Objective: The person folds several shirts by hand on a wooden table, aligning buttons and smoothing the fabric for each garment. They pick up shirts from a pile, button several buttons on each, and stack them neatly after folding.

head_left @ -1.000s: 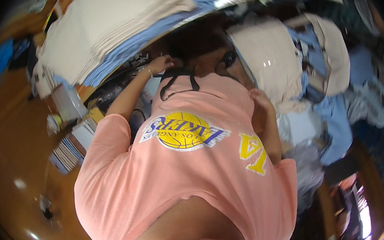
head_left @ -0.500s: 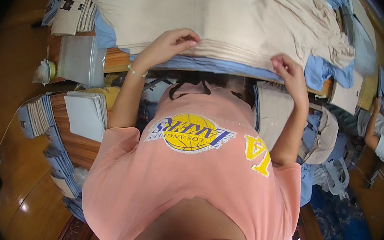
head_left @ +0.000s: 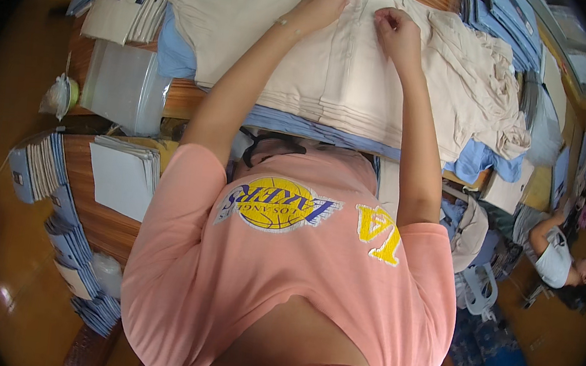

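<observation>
A cream shirt (head_left: 250, 50) lies spread on top of a stack of like shirts, its button placket running away from me. My left hand (head_left: 323, 7) rests on the cloth left of the placket, fingers stretched out toward it. On the other side of the placket, my right hand (head_left: 399, 38) is closed, with thumb and fingertips drawn together. Whatever may be between those fingertips is too small to make out. Layered cream hems show at the near edge, and blue garments (head_left: 320, 130) lie beneath them.
Folded cream shirts (head_left: 114, 14) and clear plastic bags (head_left: 124, 87) are at the left. White sheets (head_left: 120, 180) lie on the lower left table, beside folded blue garments (head_left: 65, 241). Blue packets (head_left: 506, 23) are stacked at the far right. Another person (head_left: 553, 253) is at the right.
Both hands have moved from the near hem to farther up the shirt and closer together, around the placket. My view has shifted, and more of the other person shows.
</observation>
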